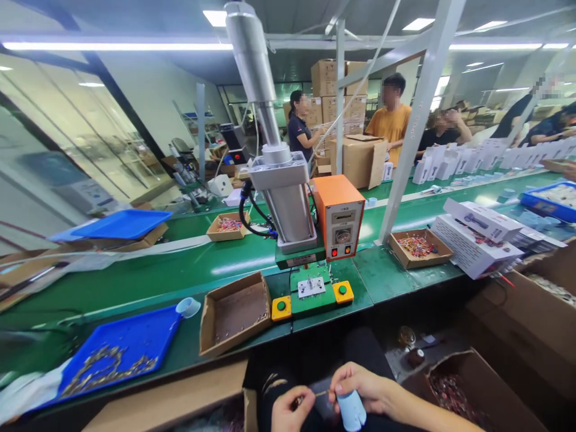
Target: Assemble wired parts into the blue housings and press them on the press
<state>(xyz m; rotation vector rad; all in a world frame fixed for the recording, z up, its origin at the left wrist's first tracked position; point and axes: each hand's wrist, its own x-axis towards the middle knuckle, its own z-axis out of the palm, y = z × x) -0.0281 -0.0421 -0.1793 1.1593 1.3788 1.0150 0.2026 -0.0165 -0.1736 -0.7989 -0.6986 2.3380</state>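
Low in front of me, over my lap, my left hand [293, 408] pinches a small dark and brass-coloured part between thumb and fingers. A thin gold-coloured strand [322, 393] spans the short gap between my two hands. My right hand [357, 384] is closed around a light blue plastic cup [352, 414], tilted with its wider end downward. Its thumb and forefinger meet the far end of the strand. Beyond my hands, on the green bench, stands a press [292, 204] with a metal fixture plate [311, 287] at its base.
Yellow button boxes [281, 308] flank the press. Left of it are a cardboard tray [207, 333], another light blue cup [188, 308] and a blue tray [157, 354] of brass-coloured parts. A box of small coloured parts [420, 248] sits right. Open cartons [477, 363] stand beside my lap. Several people work beyond.
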